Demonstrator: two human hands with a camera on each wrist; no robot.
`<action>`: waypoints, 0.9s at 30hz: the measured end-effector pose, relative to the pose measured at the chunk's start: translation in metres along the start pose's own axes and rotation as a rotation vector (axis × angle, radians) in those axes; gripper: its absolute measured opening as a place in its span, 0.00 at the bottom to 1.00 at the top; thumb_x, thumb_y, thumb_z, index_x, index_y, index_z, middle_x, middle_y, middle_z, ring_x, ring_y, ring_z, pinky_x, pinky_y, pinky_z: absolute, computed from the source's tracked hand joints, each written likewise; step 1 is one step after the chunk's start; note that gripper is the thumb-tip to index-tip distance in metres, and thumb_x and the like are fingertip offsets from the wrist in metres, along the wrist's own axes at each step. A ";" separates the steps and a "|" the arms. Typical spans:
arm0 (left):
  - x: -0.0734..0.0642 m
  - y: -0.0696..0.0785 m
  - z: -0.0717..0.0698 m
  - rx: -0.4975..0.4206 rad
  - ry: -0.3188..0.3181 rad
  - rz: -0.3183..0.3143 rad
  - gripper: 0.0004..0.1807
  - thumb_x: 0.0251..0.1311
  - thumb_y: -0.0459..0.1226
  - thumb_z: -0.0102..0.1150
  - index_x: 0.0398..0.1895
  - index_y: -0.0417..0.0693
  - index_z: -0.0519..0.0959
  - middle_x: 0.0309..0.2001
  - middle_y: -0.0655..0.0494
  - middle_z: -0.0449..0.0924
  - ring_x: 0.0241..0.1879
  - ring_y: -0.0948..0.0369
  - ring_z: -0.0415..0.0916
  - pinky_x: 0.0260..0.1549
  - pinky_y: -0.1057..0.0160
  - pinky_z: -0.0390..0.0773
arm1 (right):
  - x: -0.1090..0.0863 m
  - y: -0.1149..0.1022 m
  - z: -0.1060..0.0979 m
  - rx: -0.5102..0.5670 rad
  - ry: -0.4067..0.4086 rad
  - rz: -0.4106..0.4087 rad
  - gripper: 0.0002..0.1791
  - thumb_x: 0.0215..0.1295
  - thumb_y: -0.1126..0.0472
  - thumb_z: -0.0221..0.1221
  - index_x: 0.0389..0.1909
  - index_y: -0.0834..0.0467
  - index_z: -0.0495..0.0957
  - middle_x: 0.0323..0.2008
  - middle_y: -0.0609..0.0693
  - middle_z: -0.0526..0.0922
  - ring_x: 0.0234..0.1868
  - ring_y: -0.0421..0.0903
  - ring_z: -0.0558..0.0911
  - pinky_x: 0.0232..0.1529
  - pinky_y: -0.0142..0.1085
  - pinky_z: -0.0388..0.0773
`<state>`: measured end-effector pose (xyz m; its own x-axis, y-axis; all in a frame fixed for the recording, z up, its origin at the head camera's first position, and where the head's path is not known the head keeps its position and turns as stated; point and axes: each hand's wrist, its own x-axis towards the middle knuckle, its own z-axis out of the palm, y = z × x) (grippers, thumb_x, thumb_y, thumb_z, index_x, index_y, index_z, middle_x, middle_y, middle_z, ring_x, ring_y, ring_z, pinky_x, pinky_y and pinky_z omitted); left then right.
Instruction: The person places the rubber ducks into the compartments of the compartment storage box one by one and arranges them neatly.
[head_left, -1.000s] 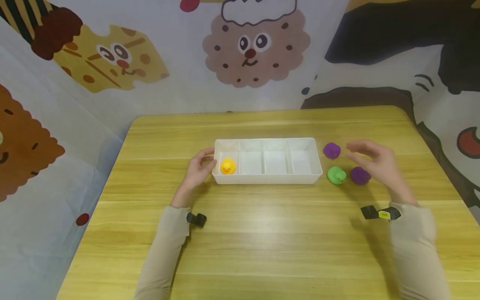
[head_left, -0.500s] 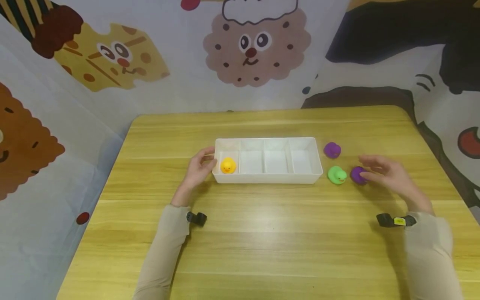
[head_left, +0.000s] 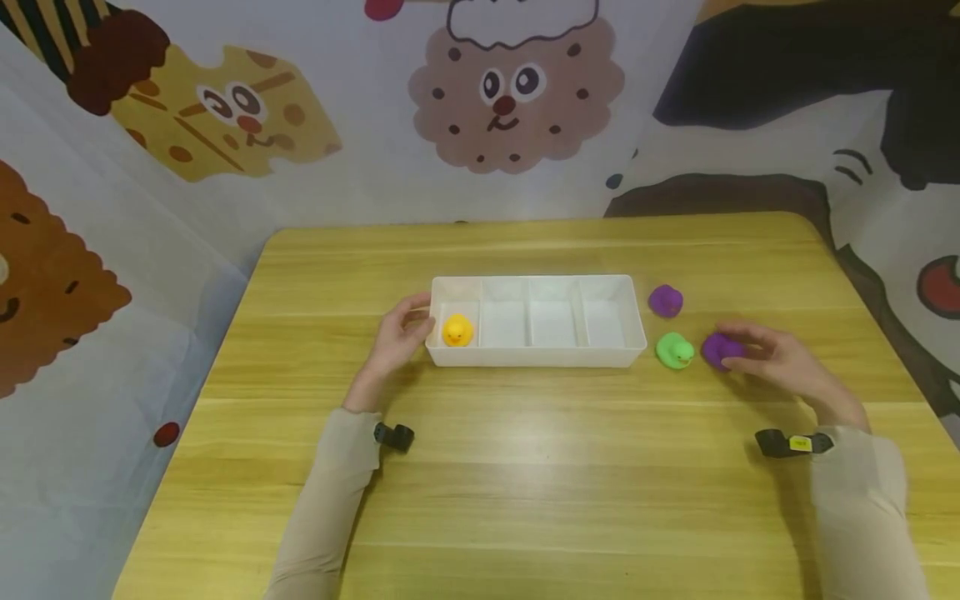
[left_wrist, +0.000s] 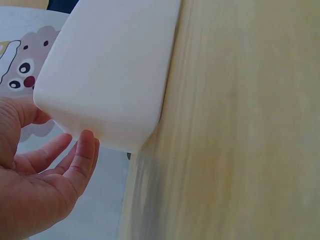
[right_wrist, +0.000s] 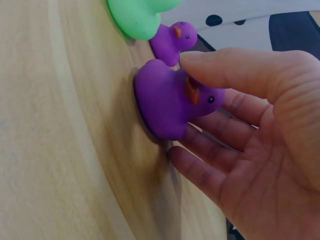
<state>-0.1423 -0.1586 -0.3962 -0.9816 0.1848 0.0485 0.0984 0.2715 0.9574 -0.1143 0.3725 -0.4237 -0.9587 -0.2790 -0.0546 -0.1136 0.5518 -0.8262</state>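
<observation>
The left hand holds the left end of a white four-part tray, with the thumb at the rim and the fingers by the outer end wall. A yellow rubber duck sits in the leftmost compartment. On the table right of the tray, the right hand has its thumb and fingers around a purple rubber duck, its beak turned toward the palm. The duck still stands on the table. Beside it is a green rubber duck; a second purple rubber duck stands farther back.
The wooden table extends in front of the tray. Behind it hangs a white cloth with cartoon prints. A small black camera sits on the right wrist, another camera on the left.
The right hand has moved right and toward the near edge, away from the farther purple duck, and closed in around the nearer one. The left hand and the tray have stayed in place.
</observation>
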 end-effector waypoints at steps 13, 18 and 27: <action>0.000 0.002 0.001 0.000 -0.001 0.001 0.23 0.63 0.24 0.48 0.61 0.23 0.62 0.60 0.29 0.64 0.56 0.38 0.65 0.54 0.45 0.70 | -0.001 -0.001 0.000 -0.038 0.027 0.069 0.25 0.60 0.63 0.62 0.57 0.68 0.69 0.43 0.26 0.73 0.40 0.23 0.75 0.34 0.25 0.78; 0.000 0.002 0.001 -0.002 -0.005 0.005 0.22 0.63 0.24 0.48 0.61 0.23 0.62 0.60 0.29 0.63 0.56 0.38 0.65 0.54 0.45 0.70 | -0.002 -0.002 -0.001 -0.058 0.068 0.095 0.26 0.60 0.61 0.63 0.57 0.66 0.70 0.41 0.23 0.72 0.39 0.21 0.73 0.35 0.21 0.76; -0.001 0.001 0.000 0.001 0.000 0.012 0.22 0.63 0.24 0.48 0.60 0.22 0.62 0.60 0.29 0.64 0.56 0.38 0.66 0.53 0.45 0.71 | -0.001 -0.014 -0.003 -0.106 0.137 0.113 0.28 0.59 0.58 0.64 0.59 0.66 0.70 0.43 0.22 0.70 0.39 0.20 0.73 0.36 0.19 0.74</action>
<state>-0.1413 -0.1580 -0.3952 -0.9803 0.1882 0.0596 0.1100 0.2704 0.9564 -0.1122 0.3677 -0.4104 -0.9926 -0.1054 -0.0608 -0.0233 0.6550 -0.7553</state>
